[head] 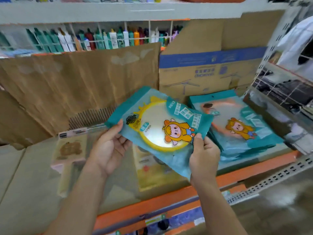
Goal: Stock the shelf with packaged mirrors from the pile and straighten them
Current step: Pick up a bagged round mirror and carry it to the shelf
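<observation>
Held pack: you have a teal plastic-film packet with a round yellow-framed mirror and a cartoon child printed on it (157,126), raised above the shelf and just left of the stack.
Left hands: your left hand (108,148) pinches the pack's left edge, thumb on top and fingers underneath.
Right hands: your right hand (203,156) pinches the near right corner the same way.
Stack: matching teal mirror packets (237,126) lie flat on the orange-lipped metal shelf (254,168), in front of a brown cardboard box with a blue band (203,65).
Heading: printed face up, header end toward the back but skewed left against the stack.
Long axis: it seems to run far-left to near-right, though the wide lens bends it.
Risk, slip: you hold only the edges of slick film, so the mirror's weight could slide it out.
Risk, skew: set down at this angle, it will overhang the stack and need squaring.
Risk, shove: pushing it home may shunt the loose upper packets.
</observation>
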